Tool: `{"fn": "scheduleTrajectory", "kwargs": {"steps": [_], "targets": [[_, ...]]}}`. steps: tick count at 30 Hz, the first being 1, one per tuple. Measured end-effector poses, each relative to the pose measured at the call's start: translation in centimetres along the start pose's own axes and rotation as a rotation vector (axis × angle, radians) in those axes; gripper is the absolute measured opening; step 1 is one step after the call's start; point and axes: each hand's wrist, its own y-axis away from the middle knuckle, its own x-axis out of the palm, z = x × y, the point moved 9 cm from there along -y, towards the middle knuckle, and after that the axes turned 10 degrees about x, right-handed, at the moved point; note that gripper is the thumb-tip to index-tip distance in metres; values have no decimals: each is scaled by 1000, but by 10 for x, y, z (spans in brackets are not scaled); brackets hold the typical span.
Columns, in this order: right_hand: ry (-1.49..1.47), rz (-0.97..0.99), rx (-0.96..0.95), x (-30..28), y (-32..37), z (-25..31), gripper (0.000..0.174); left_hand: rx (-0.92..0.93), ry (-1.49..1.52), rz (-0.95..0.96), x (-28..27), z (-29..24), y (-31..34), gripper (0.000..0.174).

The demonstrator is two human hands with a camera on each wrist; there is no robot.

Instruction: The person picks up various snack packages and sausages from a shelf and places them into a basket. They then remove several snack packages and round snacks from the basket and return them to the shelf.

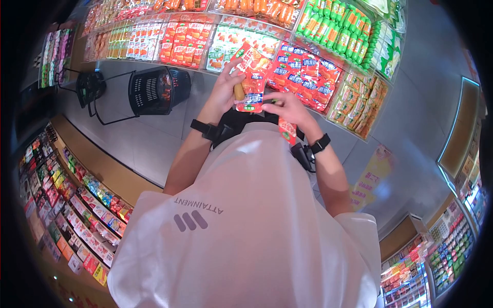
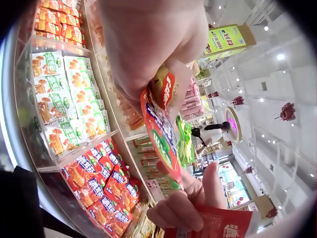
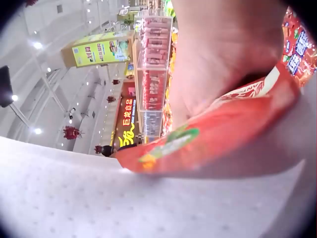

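Observation:
My left hand (image 1: 224, 90) grips several snack packets over the front of the display. A mostly red packet (image 1: 253, 62) points away from me, and a red and blue packet (image 1: 250, 100) hangs below it toward my shirt. A small tan, rounded packet (image 1: 239, 92) shows by the left fingers. My right hand (image 1: 297, 110) holds another red packet (image 1: 287, 131), which dangles under the palm; its fingertips are right at the lower edge of the red and blue packet. In the right wrist view this red packet (image 3: 213, 131) covers much of the hand.
A divided display bin (image 1: 218, 21) of bagged snacks curves ahead, with red and blue packets (image 1: 303, 74) just beyond my hands. A dark shopping basket (image 1: 150, 91) with packets in it stands on the floor at left. Shelves of goods (image 1: 61, 200) line the left.

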Motion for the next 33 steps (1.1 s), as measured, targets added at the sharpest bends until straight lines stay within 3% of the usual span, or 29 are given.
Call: {"fn": "scheduleTrajectory", "kwargs": {"steps": [1,4,6,9,11,13,15,19,21,22,23,25,29,31,33], "targets": [[1,82,0,15,-7,-4,29,-6,1,13,2,6,-1,47],[-101,70,-49,19,-18,-18,25,10,-30,-10,4,8,-7,49],[-162,-257,-93,-13,-9,-28,18,-15,-72,-35,-3,9,-6,49],[-349,-408,-30,-50,6,-64,17,-20,-125,-119,-8,9,-3,49],[-402,-533,-115,-81,18,-85,17,-45,-230,-75,-18,11,-2,45],[326,-595,92,-121,46,-57,16,-31,-238,-57,-22,7,1,40],[726,-600,106,-151,46,-61,17,-81,-344,-101,-36,12,6,45],[911,-689,11,-182,24,-62,20,-102,-396,-71,-42,26,14,44],[757,-1076,204,-206,37,-62,22,-138,-494,-19,-38,28,18,40],[679,-1093,306,-209,32,-80,35,-137,-496,-20,-38,27,20,40],[678,-1093,300,-202,28,-84,35,-125,-474,-19,-37,24,21,39],[638,-865,544,-170,14,-113,48,-113,-449,-29,-40,25,27,39],[561,-854,604,-151,-18,-150,64,-130,-449,-82,-54,25,34,41],[504,-1006,649,-157,-22,-153,74,-144,-464,-118,-61,23,40,42],[500,-1001,605,-154,-29,-149,80,-168,-468,-149,-68,24,46,42]]}}
